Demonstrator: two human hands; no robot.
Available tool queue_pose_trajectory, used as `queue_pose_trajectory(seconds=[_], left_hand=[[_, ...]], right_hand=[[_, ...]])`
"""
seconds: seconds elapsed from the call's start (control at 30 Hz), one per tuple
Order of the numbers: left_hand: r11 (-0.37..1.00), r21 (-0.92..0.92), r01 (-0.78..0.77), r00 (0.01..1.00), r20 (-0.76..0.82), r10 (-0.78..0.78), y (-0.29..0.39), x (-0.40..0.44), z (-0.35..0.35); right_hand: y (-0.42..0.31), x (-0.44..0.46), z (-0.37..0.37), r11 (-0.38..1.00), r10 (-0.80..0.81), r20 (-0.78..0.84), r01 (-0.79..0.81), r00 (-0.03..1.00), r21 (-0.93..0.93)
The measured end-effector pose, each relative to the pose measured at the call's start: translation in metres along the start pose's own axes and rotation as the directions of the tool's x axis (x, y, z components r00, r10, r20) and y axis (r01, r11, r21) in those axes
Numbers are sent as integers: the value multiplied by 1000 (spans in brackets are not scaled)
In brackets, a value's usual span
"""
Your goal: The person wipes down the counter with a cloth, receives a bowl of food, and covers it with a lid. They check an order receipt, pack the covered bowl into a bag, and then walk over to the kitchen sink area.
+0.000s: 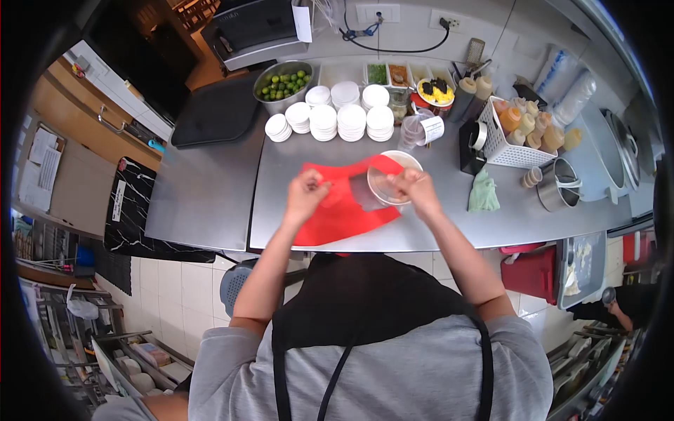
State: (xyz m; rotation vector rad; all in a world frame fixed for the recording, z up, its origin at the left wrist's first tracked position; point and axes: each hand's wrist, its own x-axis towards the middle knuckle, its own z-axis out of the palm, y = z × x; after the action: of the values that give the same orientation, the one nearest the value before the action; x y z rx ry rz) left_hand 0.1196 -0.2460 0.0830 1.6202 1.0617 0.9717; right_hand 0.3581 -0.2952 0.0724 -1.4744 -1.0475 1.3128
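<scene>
A flat red sheet or bag (344, 221) lies on the steel counter in front of me, with a dark rectangular patch on it. Over its left part is my left hand (307, 195), fingers curled in a pinch; what they hold, if anything, I cannot make out. My right hand (415, 189) is closed at the edge of a clear round lid (380, 184), blurred by motion. Beneath and behind that lid stands a round white tub (406, 158) at the right edge of the red sheet. Its contents are mostly hidden.
Stacks of white lids (324, 123) stand behind the sheet. Farther back are a bowl of green limes (283, 84) and topping trays (378, 74). Rightward are a black dispenser (472, 149), a white basket of sauce bottles (516, 151), a green cloth (483, 193) and a metal pot (556, 191).
</scene>
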Motion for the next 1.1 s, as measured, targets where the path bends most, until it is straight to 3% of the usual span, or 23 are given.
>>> queue_pose_trajectory(seconds=[0.07, 0.1, 0.17, 0.2, 0.27, 0.3, 0.37, 0.43, 0.5, 0.57, 0.63, 0.7, 0.77, 0.8, 0.87, 1.0, 1.1], left_hand=[[961, -246, 127, 991, 62, -116, 5, 0, -10], [960, -247, 132, 991, 62, -120, 7, 0, -6], [949, -290, 122, 985, 153, -80, 13, 2, 9], [944, -307, 118, 984, 166, -69, 18, 3, 13], [942, -313, 119, 980, 187, -61, 26, 4, 15], [941, -318, 116, 977, 205, -52, 28, 4, 15], [927, -357, 117, 976, 212, -42, 31, 3, 13], [911, -397, 113, 976, 215, -27, 33, 6, 10], [906, -375, 194, 980, 104, -167, 31, 4, 5], [938, -278, 207, 978, 30, -207, 19, -2, 1], [948, 69, 311, 944, 91, -316, 10, -11, 1], [935, 75, 347, 928, 118, -354, 10, -17, 8], [874, -228, 429, 898, 210, -386, 4, -18, 10], [873, -228, 431, 897, 212, -387, 5, -16, 10], [808, -295, 510, 850, 316, -421, 7, -13, 7], [773, -347, 531, 842, 318, -435, 11, -12, 2], [802, -349, 485, 872, 265, -411, 19, -11, -1]], right_hand=[[-4, 6, -9, 997, -10, 54, 6, 998, 73], [-2, 3, -1, 997, -5, 55, 1, 998, 72], [-11, -5, 33, 997, -66, 323, 51, 944, 54], [-9, -4, 41, 997, -64, 321, 49, 945, 55], [3, 0, 54, 983, 39, 461, -117, 887, 142], [8, 2, 60, 982, 46, 462, -126, 885, 143], [13, 6, 68, 999, -33, 292, 38, 956, -10], [10, 9, 67, 996, -31, 331, 3, 943, 86], [5, 9, 68, 986, -83, 317, 32, 945, 165], [-4, 7, 66, 971, -62, 249, 1, 967, 238], [-5, 6, 64, 924, -38, 254, -63, 967, 377], [4, 4, 70, 935, -46, 239, -42, 970, 351], [11, 1, 75, 942, -27, 262, -63, 965, 329], [14, 0, 74, 942, -25, 260, -64, 965, 329], [15, -2, 72, 850, 151, 358, -306, 921, 429], [1, -15, 66, 788, 166, 431, -382, 887, 483], [-1, -17, 62, 684, 112, 401, -364, 909, 633]])
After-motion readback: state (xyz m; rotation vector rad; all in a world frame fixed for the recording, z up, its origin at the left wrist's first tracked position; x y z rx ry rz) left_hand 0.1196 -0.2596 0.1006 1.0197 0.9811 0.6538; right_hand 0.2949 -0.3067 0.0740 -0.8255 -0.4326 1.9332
